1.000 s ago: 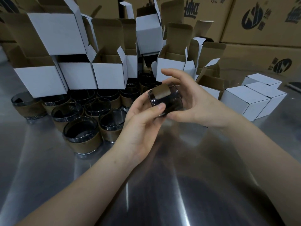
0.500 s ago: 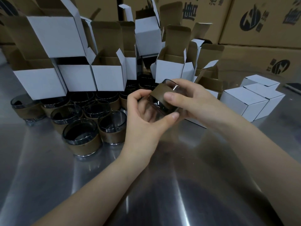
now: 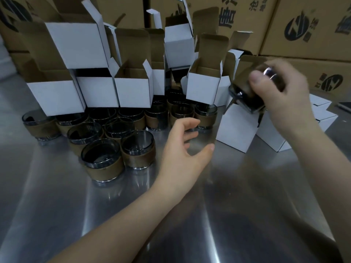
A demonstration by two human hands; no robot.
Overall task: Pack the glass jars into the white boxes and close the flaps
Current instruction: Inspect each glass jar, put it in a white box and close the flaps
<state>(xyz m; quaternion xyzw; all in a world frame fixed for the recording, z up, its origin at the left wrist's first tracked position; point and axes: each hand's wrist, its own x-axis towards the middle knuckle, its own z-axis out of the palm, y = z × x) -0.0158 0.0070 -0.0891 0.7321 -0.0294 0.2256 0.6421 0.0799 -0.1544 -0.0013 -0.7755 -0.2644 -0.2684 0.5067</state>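
Steel is gleaming under our forearms, the table [image 3: 209,215] catching streaks of light. Our left hand [image 3: 182,149] is hanging over it, fingers loosely curved and holding nothing. Beyond, our right hand [image 3: 288,95] is gripping a tilted glass jar [image 3: 245,99] over an open white box [image 3: 237,128]. To the left, banded jars [image 3: 102,162] are standing beneath stacked open boxes [image 3: 133,93]. Brown printed cartons [image 3: 303,25] are walling the back.

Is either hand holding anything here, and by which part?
The right hand grips a glass jar around its side, tilted over a white box; the left hand holds nothing.
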